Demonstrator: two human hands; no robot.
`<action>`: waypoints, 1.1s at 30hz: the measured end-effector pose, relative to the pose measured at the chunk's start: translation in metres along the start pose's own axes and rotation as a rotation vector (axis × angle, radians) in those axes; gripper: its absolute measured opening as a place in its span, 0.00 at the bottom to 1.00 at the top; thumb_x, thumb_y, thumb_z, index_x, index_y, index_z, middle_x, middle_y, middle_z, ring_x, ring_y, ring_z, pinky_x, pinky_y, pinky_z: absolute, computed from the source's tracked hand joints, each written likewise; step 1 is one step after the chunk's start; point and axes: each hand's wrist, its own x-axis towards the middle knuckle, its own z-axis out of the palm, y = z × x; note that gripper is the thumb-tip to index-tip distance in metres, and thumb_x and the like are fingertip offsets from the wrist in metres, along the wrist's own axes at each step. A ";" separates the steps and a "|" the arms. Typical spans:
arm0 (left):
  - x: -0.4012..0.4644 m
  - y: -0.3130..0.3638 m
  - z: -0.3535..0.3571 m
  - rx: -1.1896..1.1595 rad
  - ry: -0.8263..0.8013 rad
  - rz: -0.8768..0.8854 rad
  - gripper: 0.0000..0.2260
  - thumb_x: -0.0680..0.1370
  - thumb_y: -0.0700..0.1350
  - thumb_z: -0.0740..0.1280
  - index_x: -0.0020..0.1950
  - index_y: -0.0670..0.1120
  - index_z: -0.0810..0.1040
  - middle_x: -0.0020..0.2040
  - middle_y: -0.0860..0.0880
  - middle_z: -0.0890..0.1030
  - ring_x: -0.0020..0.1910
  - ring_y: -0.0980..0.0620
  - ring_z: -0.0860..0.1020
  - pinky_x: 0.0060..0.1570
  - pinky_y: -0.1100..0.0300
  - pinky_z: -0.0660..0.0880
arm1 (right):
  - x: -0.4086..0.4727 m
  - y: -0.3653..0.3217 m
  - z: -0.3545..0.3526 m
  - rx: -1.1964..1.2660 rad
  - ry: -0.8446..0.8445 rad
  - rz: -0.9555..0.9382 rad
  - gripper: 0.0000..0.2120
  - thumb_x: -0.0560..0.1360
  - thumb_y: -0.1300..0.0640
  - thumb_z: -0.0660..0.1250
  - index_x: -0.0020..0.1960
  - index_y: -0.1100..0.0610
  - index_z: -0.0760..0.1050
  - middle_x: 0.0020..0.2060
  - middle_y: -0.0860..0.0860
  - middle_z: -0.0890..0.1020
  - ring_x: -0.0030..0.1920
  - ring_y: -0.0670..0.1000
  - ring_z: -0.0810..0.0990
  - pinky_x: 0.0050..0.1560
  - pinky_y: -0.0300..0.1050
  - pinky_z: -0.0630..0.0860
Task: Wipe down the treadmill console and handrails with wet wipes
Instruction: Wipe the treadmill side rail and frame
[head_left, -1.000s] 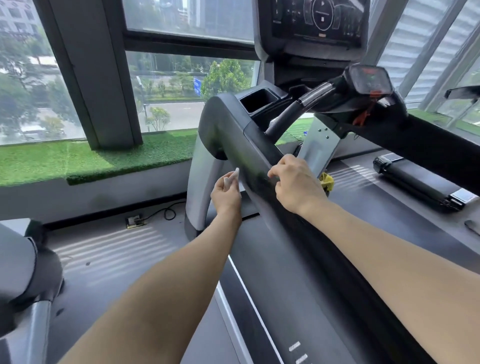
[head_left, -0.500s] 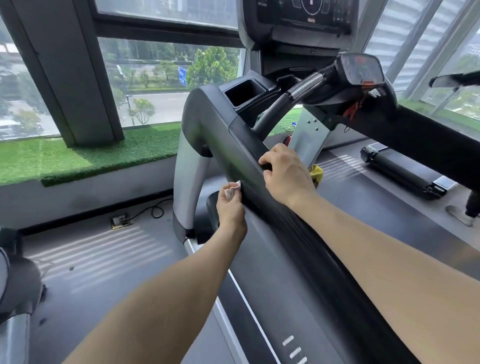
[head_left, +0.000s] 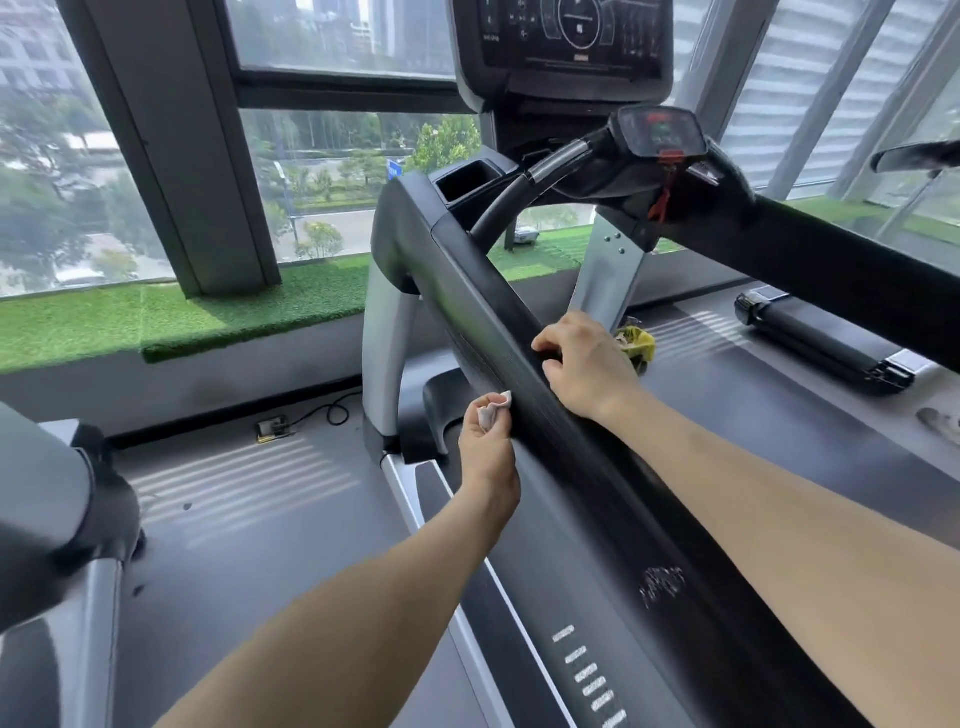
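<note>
A long black left handrail (head_left: 467, 291) of the treadmill runs diagonally from the upper middle toward the lower right. My left hand (head_left: 488, 441) pinches a small crumpled white wet wipe (head_left: 493, 408) against the rail's outer left side. On top of the same rail, a little farther up, my right hand (head_left: 587, 364) curls its fingers over the upper edge. The console screen (head_left: 566, 39) stands at the top, with a smaller display (head_left: 660, 130) and a red safety clip below it. The right handrail (head_left: 852, 275) crosses the right side.
A yellow-green object (head_left: 636, 343) lies on the deck behind my right hand. A second treadmill's frame (head_left: 62, 519) stands at the left, and another machine's base (head_left: 821, 338) at the right. A floor socket with a cable (head_left: 272, 428) sits by the window ledge of green turf (head_left: 182, 317).
Both hands have slid down the left handrail toward me, the left one keeping the wipe on the rail's side. The camera has tilted, showing more of the console.
</note>
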 end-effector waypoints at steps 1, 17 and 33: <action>-0.014 -0.005 0.001 -0.003 -0.004 -0.004 0.09 0.80 0.36 0.60 0.43 0.47 0.72 0.45 0.50 0.77 0.47 0.55 0.75 0.52 0.67 0.72 | -0.011 0.004 -0.003 0.005 -0.003 0.001 0.14 0.76 0.64 0.61 0.60 0.57 0.77 0.57 0.55 0.74 0.60 0.56 0.71 0.60 0.48 0.69; -0.192 -0.049 0.024 0.220 -0.048 0.022 0.11 0.80 0.34 0.61 0.41 0.47 0.74 0.42 0.50 0.76 0.41 0.56 0.72 0.42 0.70 0.70 | -0.166 0.041 -0.050 0.060 -0.065 0.021 0.15 0.72 0.69 0.64 0.57 0.59 0.79 0.55 0.56 0.77 0.57 0.55 0.76 0.61 0.48 0.72; -0.201 0.050 0.030 0.230 -0.046 -0.236 0.05 0.79 0.35 0.62 0.46 0.44 0.74 0.44 0.45 0.78 0.40 0.50 0.77 0.36 0.56 0.77 | -0.193 0.006 -0.090 0.289 0.142 0.068 0.08 0.78 0.58 0.63 0.54 0.58 0.78 0.46 0.52 0.81 0.49 0.52 0.77 0.43 0.32 0.63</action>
